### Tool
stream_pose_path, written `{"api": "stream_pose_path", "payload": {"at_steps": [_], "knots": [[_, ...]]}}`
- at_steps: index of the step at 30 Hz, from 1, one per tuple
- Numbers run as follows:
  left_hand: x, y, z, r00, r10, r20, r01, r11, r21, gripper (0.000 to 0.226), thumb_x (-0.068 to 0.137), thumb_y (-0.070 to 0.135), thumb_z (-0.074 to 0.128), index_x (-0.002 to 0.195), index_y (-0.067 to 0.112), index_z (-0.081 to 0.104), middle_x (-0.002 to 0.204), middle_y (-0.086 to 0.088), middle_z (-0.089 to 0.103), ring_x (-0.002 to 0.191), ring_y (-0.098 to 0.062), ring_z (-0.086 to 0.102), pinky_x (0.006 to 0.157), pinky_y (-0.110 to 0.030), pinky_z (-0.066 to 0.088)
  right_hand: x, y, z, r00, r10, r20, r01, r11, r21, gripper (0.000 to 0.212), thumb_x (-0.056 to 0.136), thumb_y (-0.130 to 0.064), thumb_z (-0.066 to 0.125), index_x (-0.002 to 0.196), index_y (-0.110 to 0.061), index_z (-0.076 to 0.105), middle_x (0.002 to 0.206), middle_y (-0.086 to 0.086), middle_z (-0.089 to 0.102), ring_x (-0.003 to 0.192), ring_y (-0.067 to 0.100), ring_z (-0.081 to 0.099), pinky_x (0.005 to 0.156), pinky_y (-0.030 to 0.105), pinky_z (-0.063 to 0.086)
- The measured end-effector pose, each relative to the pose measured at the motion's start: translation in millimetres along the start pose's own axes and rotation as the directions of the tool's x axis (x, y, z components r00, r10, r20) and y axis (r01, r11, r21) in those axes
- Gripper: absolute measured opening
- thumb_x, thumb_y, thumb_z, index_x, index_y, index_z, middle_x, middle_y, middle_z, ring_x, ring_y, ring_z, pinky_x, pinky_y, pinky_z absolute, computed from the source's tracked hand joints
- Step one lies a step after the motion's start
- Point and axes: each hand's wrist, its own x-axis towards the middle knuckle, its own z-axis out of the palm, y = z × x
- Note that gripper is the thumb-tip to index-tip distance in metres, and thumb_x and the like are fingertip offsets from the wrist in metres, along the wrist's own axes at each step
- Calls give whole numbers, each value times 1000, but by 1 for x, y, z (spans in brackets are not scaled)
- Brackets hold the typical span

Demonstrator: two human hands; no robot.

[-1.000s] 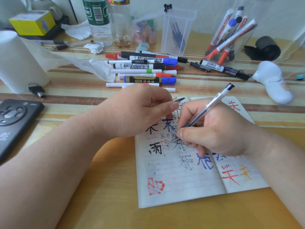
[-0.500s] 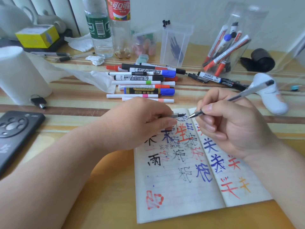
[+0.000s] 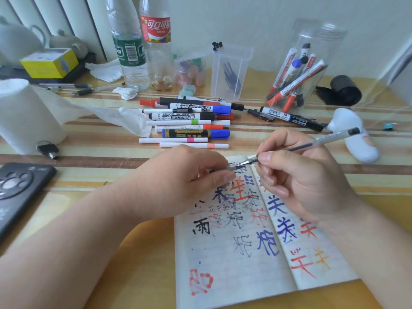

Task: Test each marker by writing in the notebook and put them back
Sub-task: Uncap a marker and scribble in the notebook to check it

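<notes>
An open notebook (image 3: 240, 270) lies on the table, its pages covered with black, blue and red writing. My right hand (image 3: 298, 181) pinches a clear gel pen (image 3: 316, 142) above the notebook's top edge, tip pointing left. My left hand (image 3: 185, 186) pinches the pen's small clear cap (image 3: 233, 167), whose mouth meets the pen tip. A pile of markers (image 3: 189, 121) lies beyond the hands. A clear container (image 3: 307, 68) at the back right holds several more markers.
A paper towel roll (image 3: 24, 114), keys (image 3: 48, 150) and a black phone (image 3: 20, 188) sit at left. Two bottles (image 3: 142, 41), a clear box (image 3: 229, 70), a black roll (image 3: 343, 90) and a white device (image 3: 356, 139) stand behind and right.
My right hand lifted the pen off the page and turned its tip left. The tip has come up to the cap held in my left hand.
</notes>
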Motion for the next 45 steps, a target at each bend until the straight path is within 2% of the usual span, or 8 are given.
{"api": "stream_pose_path", "payload": {"at_steps": [8,12,17,21,26,32,39,45], "knots": [[0,0,5,992,117,-45,-115,992,60,46,98,53,43,87,16,69,68,3,61,68,-17,56,62,-33,43,-5,0,6,996,16,92,5,975,-222,11,78,-9,80,80,-5,70,49,-5,55,42,5,45,42,15,33],[3,-2,6,973,191,-130,-181,980,84,41,100,43,50,81,13,70,68,4,57,72,-13,52,66,-29,43,-5,-5,9,999,-40,17,43,944,-328,20,73,-21,73,86,-6,73,47,-8,58,42,2,52,47,8,37],[4,1,7,957,217,-194,-205,975,83,31,100,32,58,81,11,72,71,6,53,72,-7,50,65,-22,42,-4,-2,11,998,-56,-35,41,943,-330,17,73,-32,76,68,-17,73,46,5,55,38,6,46,43,11,36],[3,7,10,940,245,-238,-227,969,97,31,99,29,60,81,7,73,70,1,56,71,-14,53,64,-34,45,-2,-2,13,983,-173,-58,131,891,-434,45,82,-39,76,50,-13,59,41,2,51,39,8,45,49,14,37],[3,4,13,966,139,-219,-128,990,61,29,94,37,62,80,15,73,70,7,58,71,-12,55,62,-27,43,0,-2,10,997,-72,-19,60,927,-370,27,80,-39,75,64,-18,70,48,1,51,42,6,45,46,13,36],[7,0,12,980,9,-198,2,998,58,21,94,36,66,82,22,74,71,11,59,78,-8,55,63,-19,43,3,-3,1,991,-90,-101,93,995,21,11,83,-11,61,92,-7,66,62,12,57,49,21,47,40,24,35],[7,4,15,967,62,-246,-42,996,84,26,93,29,72,70,19,66,63,14,48,67,-1,49,60,-9,34,2,-8,6,966,-218,-140,194,967,-164,19,82,-20,69,80,-5,58,60,10,63,47,20,54,37,29,43],[19,14,21,979,-124,-161,135,989,61,18,92,48,63,84,31,63,80,14,59,74,-5,56,63,-22,43,-4,1,15,919,-384,-93,296,825,-481,18,87,-22,76,81,-8,67,64,3,65,51,18,58,49,34,50]]}}
